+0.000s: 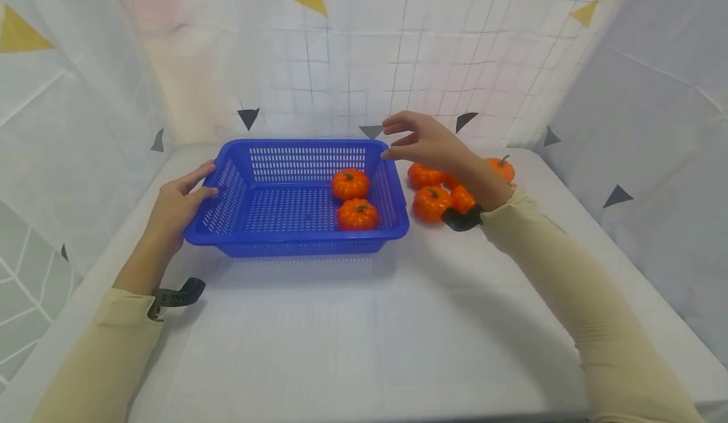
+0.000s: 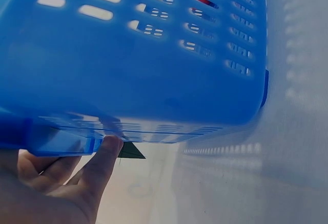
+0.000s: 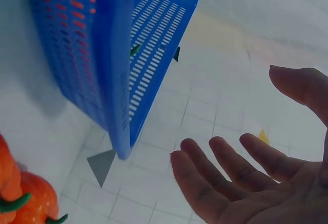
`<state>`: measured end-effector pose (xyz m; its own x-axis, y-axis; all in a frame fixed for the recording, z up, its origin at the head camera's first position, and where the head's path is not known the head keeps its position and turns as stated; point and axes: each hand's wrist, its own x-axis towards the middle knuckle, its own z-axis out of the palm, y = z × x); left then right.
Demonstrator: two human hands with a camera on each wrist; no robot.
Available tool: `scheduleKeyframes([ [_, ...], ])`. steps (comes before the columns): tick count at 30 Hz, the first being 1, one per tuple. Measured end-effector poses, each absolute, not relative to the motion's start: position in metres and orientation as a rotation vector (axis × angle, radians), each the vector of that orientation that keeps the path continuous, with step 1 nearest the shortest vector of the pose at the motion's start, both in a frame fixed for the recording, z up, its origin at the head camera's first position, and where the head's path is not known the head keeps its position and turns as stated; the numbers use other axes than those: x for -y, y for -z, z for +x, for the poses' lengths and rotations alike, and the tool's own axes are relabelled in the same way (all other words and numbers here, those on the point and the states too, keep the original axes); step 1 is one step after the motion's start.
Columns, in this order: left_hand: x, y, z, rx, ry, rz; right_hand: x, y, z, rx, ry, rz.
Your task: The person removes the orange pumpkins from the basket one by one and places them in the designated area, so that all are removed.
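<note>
A blue plastic basket (image 1: pixel 296 238) with slotted walls stands on the white table, two small orange pumpkins (image 1: pixel 349 184) lying in its right part. My left hand (image 1: pixel 173 205) grips the basket's left rim, thumb over the edge; in the left wrist view, that hand (image 2: pixel 77 185) is at the rim beside the slotted wall. My right hand (image 1: pixel 426 141) hovers near the back right corner of the basket, holding nothing. Its fingers are loosely bent and apart from the thumb in the right wrist view, where the basket rim (image 3: pixel 119 80) rises beside the hand.
Several more orange pumpkins (image 1: pixel 432 203) lie on the table right of the basket, partly hidden by my right forearm. White cloth walls (image 1: pixel 352 43) with yellow and dark triangles enclose the table (image 1: pixel 318 347) at the back and sides.
</note>
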<state>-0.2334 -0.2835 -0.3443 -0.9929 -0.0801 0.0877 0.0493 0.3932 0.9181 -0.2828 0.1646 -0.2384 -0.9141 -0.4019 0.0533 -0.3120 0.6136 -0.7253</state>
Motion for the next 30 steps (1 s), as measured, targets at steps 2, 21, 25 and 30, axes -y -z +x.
scheduleKeyframes([
  [2,0.284,0.345,-0.233,2.521,1.674,0.026,-0.157,0.239,-0.286,-2.69,1.179,-0.595],
  [21,0.284,0.345,-0.232,2.519,1.665,0.017,-0.098,0.255,-0.317,-2.568,1.096,-0.412],
  [25,0.283,0.345,-0.232,2.516,1.663,0.012,-0.09,0.259,-0.321,-2.56,1.059,-0.346],
  [30,0.282,0.345,-0.232,2.514,1.664,0.011,-0.083,0.263,-0.327,-2.556,1.009,-0.296],
])
